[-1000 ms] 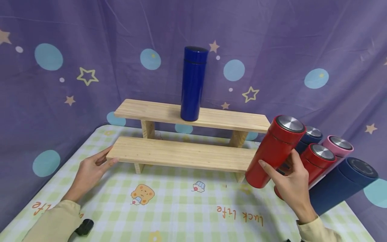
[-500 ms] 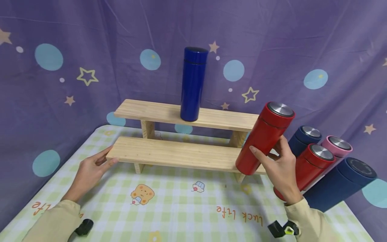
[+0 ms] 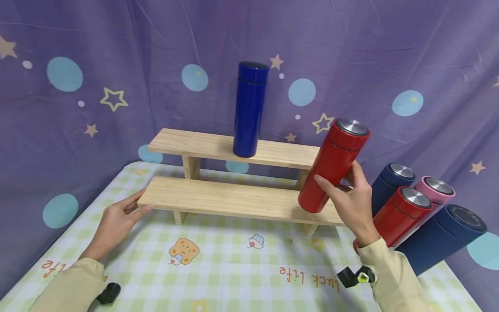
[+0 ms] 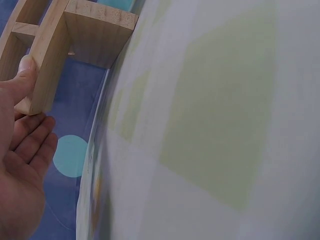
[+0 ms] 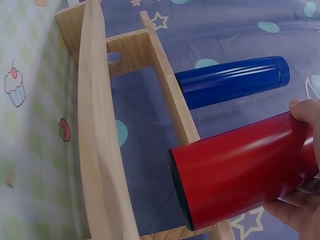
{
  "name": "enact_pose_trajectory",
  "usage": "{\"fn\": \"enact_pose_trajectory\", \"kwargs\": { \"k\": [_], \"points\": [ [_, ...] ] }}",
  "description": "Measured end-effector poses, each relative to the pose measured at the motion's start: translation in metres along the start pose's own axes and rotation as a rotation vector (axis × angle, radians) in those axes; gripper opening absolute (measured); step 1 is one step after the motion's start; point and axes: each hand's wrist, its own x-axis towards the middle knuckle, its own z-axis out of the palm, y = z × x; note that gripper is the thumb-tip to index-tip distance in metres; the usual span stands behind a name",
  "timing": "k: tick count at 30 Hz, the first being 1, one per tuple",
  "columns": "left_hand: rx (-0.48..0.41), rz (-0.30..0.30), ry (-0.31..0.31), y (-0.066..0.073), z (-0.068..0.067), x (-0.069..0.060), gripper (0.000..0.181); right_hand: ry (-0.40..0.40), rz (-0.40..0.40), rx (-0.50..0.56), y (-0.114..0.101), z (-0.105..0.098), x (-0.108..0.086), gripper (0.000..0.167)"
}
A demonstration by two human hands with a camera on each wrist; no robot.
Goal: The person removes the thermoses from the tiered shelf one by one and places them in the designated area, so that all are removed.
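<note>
My right hand (image 3: 352,203) grips a red thermos flask (image 3: 331,167) with a silver lid, tilted, its top leaning right. In the right wrist view the flask's dark base (image 5: 181,190) hangs apart from the lower board. My left hand (image 3: 117,221) pinches the left end of the lower board of a two-step wooden shelf (image 3: 218,195); in the left wrist view the thumb (image 4: 25,75) lies on one face and the fingers curl at the other. On the upper board a glossy blue thermos flask (image 3: 251,112) stands upright near the middle.
Right of the shelf stand several more flasks: a second red flask (image 3: 403,214), a pink flask (image 3: 435,188), a small navy flask (image 3: 390,184) and a large navy flask (image 3: 444,238). A checked tablecloth (image 3: 234,268) covers the table. Behind hangs a purple curtain (image 3: 156,52).
My right hand has carried the red flask up and to the left, from beside the shelf's right end to over the lower board. The left hand stays on the board.
</note>
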Motion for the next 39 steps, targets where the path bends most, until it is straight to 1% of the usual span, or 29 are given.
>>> {"fn": "enact_pose_trajectory", "kwargs": {
  "k": [4, 10, 13, 20, 25, 32, 39],
  "points": [
    [-0.001, -0.007, -0.002, 0.001, -0.001, 0.0, 0.066, 0.002, -0.012, 0.017, -0.001, 0.004, 0.008, 0.06],
    [-0.002, -0.012, -0.009, 0.001, -0.001, 0.0, 0.066, -0.02, -0.044, 0.07, -0.006, 0.012, 0.018, 0.061],
    [-0.008, -0.004, -0.008, 0.0, -0.001, -0.001, 0.066, -0.02, -0.059, 0.087, -0.009, 0.016, 0.025, 0.06],
    [-0.006, 0.018, 0.004, -0.001, 0.0, 0.0, 0.066, -0.005, -0.07, 0.092, -0.014, 0.028, 0.038, 0.06],
    [0.001, 0.019, 0.006, -0.002, 0.001, 0.0, 0.066, -0.02, -0.071, 0.112, -0.019, 0.037, 0.046, 0.06],
    [0.01, 0.041, 0.007, -0.003, 0.0, 0.0, 0.064, -0.034, -0.085, 0.13, -0.026, 0.049, 0.059, 0.059],
    [-0.012, 0.033, 0.0, -0.002, 0.001, 0.0, 0.064, -0.024, -0.087, 0.125, -0.029, 0.058, 0.071, 0.059]
  ]
}}
